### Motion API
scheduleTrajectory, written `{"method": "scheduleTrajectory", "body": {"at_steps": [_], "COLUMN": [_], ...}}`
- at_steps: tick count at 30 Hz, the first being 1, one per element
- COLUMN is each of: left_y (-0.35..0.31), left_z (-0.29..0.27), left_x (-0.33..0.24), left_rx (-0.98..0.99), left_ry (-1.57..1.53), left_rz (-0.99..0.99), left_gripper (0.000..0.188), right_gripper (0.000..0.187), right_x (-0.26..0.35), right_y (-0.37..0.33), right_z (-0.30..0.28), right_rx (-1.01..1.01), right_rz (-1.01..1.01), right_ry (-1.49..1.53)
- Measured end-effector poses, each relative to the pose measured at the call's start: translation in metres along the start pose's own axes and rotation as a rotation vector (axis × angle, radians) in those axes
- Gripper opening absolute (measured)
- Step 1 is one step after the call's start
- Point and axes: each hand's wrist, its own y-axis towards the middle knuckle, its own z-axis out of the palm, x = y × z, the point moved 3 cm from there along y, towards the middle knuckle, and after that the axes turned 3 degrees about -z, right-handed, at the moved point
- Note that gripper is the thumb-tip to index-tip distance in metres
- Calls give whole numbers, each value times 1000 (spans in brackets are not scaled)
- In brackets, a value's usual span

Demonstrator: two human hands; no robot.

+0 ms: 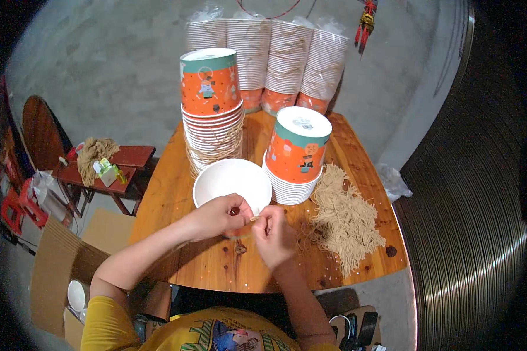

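A white-lined paper bucket (231, 178) stands on the wooden table in front of me, its open mouth tilted up. At its near rim my left hand (219, 217) pinches thumb and finger together. My right hand (270, 234) is closed just beside it, the fingertips of both almost meeting. Between them shows a short bit of pale string (255, 218), partly hidden by the fingers. To the right lies a loose heap of beige strings (348, 225). Behind the bucket are a tall upside-down stack of orange and green paper buckets (211, 88) and a shorter one (298, 146).
Several plastic-wrapped bucket stacks (249, 55) stand along the table's far edge. A red bench (129, 157) at left carries more string and a small box. An open cardboard box (58, 263) sits at lower left. A ribbed metal shutter (474, 222) rises at right.
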Motion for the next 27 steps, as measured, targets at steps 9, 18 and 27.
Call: {"method": "scheduleTrajectory", "body": {"at_steps": [9, 18, 27], "left_y": [3, 5, 6], "left_z": [-1, -2, -2], "left_x": [5, 7, 6], "left_rx": [5, 13, 9], "left_ry": [-29, -50, -54], "left_rz": [-4, 1, 7], "left_gripper": [9, 9, 10], "right_gripper": [16, 19, 25], "right_x": [-3, -7, 6], "right_y": [0, -3, 1], "right_z": [-1, 0, -6], "right_rx": [-46, -90, -32], "right_rz": [-110, -121, -173], "right_ry": [-9, 56, 108]}}
